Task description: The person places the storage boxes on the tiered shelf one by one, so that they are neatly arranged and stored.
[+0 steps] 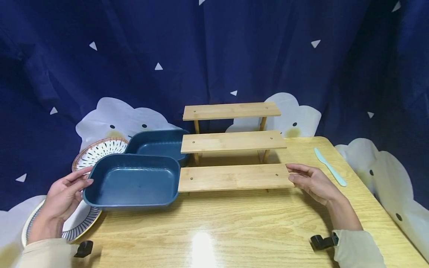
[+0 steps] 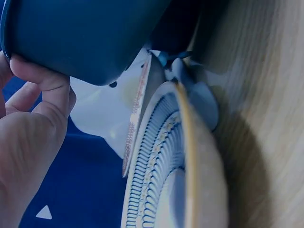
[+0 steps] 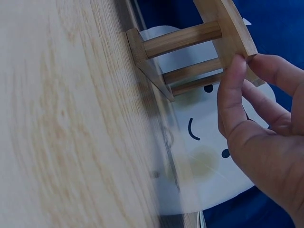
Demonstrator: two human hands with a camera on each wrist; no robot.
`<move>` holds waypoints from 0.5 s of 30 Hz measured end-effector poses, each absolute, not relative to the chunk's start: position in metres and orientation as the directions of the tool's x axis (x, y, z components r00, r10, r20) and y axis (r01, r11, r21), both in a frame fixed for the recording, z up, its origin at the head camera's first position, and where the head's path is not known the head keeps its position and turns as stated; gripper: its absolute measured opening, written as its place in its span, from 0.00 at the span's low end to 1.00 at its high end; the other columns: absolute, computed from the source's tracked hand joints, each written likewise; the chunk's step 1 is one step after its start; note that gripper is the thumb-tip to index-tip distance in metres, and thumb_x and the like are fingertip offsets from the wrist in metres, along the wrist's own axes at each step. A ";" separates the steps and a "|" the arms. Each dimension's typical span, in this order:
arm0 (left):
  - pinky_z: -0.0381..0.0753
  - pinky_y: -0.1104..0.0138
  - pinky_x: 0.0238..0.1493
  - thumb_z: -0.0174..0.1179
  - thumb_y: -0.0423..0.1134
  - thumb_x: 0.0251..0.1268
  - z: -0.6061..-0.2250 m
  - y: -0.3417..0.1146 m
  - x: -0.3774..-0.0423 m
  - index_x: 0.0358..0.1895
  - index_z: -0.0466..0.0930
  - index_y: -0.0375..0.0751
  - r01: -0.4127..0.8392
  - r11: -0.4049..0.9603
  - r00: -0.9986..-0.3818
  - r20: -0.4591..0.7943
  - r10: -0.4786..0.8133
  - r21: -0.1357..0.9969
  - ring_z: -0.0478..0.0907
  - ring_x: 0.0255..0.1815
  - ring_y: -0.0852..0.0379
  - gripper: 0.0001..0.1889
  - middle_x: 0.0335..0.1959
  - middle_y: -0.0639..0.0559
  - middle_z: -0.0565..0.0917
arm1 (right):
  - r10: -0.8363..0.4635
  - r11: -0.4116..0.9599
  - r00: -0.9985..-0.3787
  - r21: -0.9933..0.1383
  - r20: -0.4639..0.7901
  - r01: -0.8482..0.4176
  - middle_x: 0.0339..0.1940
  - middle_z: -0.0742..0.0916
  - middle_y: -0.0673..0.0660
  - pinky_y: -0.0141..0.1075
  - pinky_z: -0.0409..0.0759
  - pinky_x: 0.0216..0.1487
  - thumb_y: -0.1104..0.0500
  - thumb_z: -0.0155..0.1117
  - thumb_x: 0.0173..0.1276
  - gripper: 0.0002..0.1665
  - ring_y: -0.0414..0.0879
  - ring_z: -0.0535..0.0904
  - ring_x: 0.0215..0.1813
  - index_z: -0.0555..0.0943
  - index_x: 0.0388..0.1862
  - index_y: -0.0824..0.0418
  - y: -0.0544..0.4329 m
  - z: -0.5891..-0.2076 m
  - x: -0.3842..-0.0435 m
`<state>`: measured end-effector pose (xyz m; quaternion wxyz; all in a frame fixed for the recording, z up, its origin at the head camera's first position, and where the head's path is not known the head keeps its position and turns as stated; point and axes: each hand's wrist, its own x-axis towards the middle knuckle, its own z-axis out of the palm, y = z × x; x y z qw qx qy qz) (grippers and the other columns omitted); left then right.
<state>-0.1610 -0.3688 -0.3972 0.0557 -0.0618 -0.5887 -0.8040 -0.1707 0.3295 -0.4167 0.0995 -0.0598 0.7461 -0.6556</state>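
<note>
- Left hand (image 1: 63,195) pinches the near dark blue tray (image 1: 134,186) by its left end, holding it above the tabletop (image 1: 234,223), just left of the wooden rack (image 1: 234,176).
- Right hand (image 1: 315,182) pinches the rack's lowest shelf at its right end!
- Second blue tray (image 1: 161,147) sits behind the first; a mint-green knife (image 1: 330,167) lies at right.

the rack (image 1: 233,141) is smooth wood, the front bin (image 1: 139,188) glossy plastic.
</note>
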 end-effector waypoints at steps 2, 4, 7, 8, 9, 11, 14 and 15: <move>0.76 0.78 0.23 0.48 0.12 0.68 -0.395 -0.372 -0.160 0.52 0.87 0.39 0.166 -0.331 -0.986 0.165 -0.031 0.929 0.76 0.30 0.66 0.25 0.39 0.53 0.79 | -0.222 0.135 -0.972 -0.990 -0.073 0.043 0.59 0.78 0.44 0.28 0.78 0.56 0.62 0.62 0.76 0.36 0.32 0.77 0.58 0.61 0.73 0.80 0.329 -0.417 -0.170; 0.80 0.74 0.23 0.47 0.12 0.69 -0.392 -0.373 -0.159 0.52 0.87 0.38 0.164 -0.384 -0.986 0.159 -0.046 0.909 0.78 0.27 0.64 0.24 0.39 0.52 0.81 | -0.221 0.137 -0.973 -0.990 -0.071 0.041 0.59 0.78 0.44 0.28 0.78 0.56 0.62 0.62 0.76 0.36 0.32 0.77 0.58 0.61 0.73 0.80 0.329 -0.417 -0.170; 0.80 0.71 0.20 0.46 0.13 0.70 -0.389 -0.373 -0.158 0.52 0.87 0.35 0.167 -0.457 -0.986 0.154 -0.066 0.874 0.80 0.21 0.59 0.23 0.39 0.49 0.84 | -0.218 0.144 -0.974 -0.989 -0.069 0.037 0.59 0.78 0.44 0.28 0.78 0.55 0.62 0.62 0.76 0.36 0.32 0.76 0.58 0.60 0.73 0.80 0.330 -0.417 -0.170; 0.80 0.71 0.19 0.45 0.13 0.71 -0.388 -0.371 -0.158 0.52 0.87 0.35 0.169 -0.476 -0.986 0.155 -0.069 0.863 0.81 0.21 0.58 0.23 0.39 0.48 0.85 | -0.219 0.143 -0.973 -0.989 -0.069 0.038 0.59 0.78 0.44 0.28 0.78 0.55 0.62 0.62 0.76 0.37 0.33 0.76 0.58 0.60 0.74 0.80 0.330 -0.417 -0.171; 0.79 0.71 0.18 0.45 0.13 0.71 -0.387 -0.370 -0.158 0.52 0.87 0.35 0.168 -0.485 -0.986 0.153 -0.071 0.858 0.81 0.20 0.57 0.23 0.37 0.47 0.86 | -0.219 0.143 -0.973 -0.989 -0.069 0.038 0.59 0.78 0.44 0.28 0.78 0.55 0.62 0.62 0.76 0.37 0.33 0.76 0.58 0.60 0.74 0.80 0.330 -0.417 -0.171; 0.79 0.71 0.18 0.44 0.13 0.71 -0.384 -0.365 -0.160 0.52 0.87 0.35 0.166 -0.496 -0.986 0.152 -0.069 0.852 0.81 0.20 0.57 0.23 0.37 0.47 0.86 | -0.220 0.141 -0.973 -0.989 -0.071 0.040 0.59 0.78 0.45 0.28 0.78 0.56 0.62 0.62 0.76 0.37 0.33 0.76 0.58 0.60 0.74 0.80 0.330 -0.418 -0.171; 0.77 0.71 0.17 0.46 0.14 0.70 -0.380 -0.357 -0.163 0.51 0.87 0.35 0.165 -0.496 -0.986 0.146 -0.078 0.852 0.81 0.20 0.58 0.22 0.36 0.47 0.86 | -0.222 0.137 -0.972 -0.990 -0.074 0.044 0.60 0.77 0.45 0.28 0.78 0.56 0.62 0.62 0.76 0.36 0.33 0.76 0.58 0.61 0.74 0.79 0.330 -0.418 -0.171; 0.77 0.72 0.17 0.46 0.14 0.70 -0.379 -0.355 -0.164 0.51 0.87 0.36 0.160 -0.496 -0.987 0.140 -0.079 0.853 0.80 0.19 0.58 0.22 0.35 0.47 0.86 | -0.221 0.137 -0.972 -0.990 -0.075 0.045 0.59 0.78 0.45 0.28 0.78 0.56 0.62 0.62 0.76 0.36 0.33 0.76 0.58 0.61 0.74 0.78 0.330 -0.418 -0.171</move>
